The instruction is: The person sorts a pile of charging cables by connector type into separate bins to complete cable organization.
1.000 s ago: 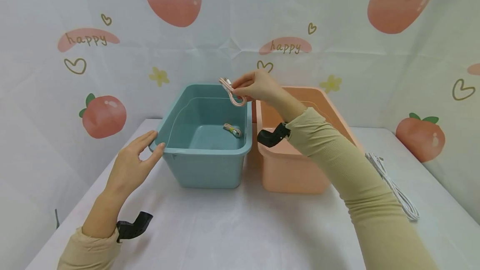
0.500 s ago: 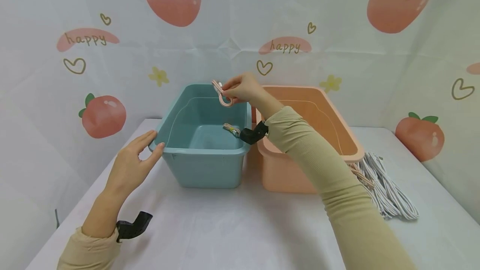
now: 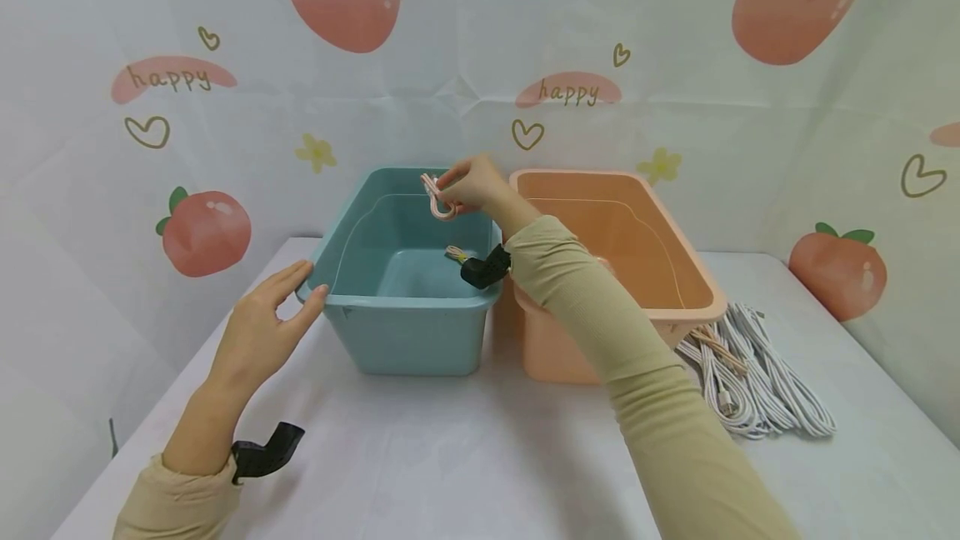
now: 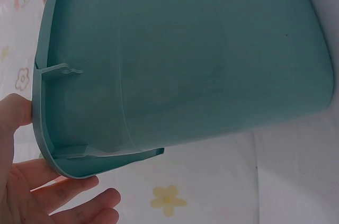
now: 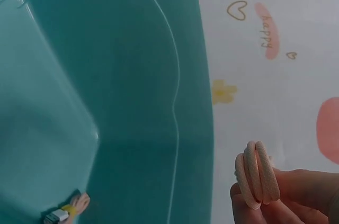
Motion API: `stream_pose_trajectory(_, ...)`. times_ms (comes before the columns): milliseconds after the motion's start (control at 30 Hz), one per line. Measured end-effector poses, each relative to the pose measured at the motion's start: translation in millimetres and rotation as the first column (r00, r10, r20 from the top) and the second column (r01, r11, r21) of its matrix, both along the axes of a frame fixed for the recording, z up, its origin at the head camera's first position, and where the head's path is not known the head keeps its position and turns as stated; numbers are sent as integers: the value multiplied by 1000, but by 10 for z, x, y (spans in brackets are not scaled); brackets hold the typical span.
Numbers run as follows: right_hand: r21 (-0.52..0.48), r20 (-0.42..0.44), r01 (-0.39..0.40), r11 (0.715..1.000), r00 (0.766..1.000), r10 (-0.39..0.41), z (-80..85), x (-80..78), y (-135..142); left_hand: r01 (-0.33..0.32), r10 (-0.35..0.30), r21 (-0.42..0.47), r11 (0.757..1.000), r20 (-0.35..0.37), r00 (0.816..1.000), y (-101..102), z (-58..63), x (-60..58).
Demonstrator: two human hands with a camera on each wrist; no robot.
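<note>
My right hand (image 3: 474, 188) pinches a coiled pale pink charging cable (image 3: 441, 205) over the far part of the blue plastic bin (image 3: 408, 303). In the right wrist view the cable's braided loops (image 5: 257, 176) stick up from between thumb and fingers. Another small cable bundle (image 3: 455, 254) with a yellow tie lies on the bin's floor, partly hidden by the wrist camera. My left hand (image 3: 258, 332) touches the near left corner of the bin, its thumb and fingers spread to either side of the rim (image 4: 39, 123), fairly straight.
Right of the blue bin stands an orange bin (image 3: 622, 248), partly covered by my right sleeve. Several white coiled cables (image 3: 772, 382) and an orange-pink one (image 3: 720, 348) lie on the white table (image 3: 450, 457) beyond it. A printed cloth (image 3: 450, 40) hangs behind.
My right hand has moved left with the pink cable, from the gap between the bins to over the blue bin, then slightly lower. My left hand has stayed at the corner.
</note>
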State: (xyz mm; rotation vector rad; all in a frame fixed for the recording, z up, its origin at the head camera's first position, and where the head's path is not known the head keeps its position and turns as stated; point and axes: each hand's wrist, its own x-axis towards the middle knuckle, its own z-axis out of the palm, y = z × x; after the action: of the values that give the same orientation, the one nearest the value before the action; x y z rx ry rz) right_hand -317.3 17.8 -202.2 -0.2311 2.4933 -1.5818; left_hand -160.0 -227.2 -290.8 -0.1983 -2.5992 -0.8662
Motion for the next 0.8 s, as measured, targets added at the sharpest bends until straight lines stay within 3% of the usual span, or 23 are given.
stream_pose_trajectory(400,42,11,4,999,1000,-5,-118,-43,-112,-1,1,-1,1000,0,1000,-6,-4,-7)
stream_pose_trajectory(800,97,-11,97,991,995,-97,-161,-108,-91,0,0,6,1000,-12,1000,-10,-18,-17)
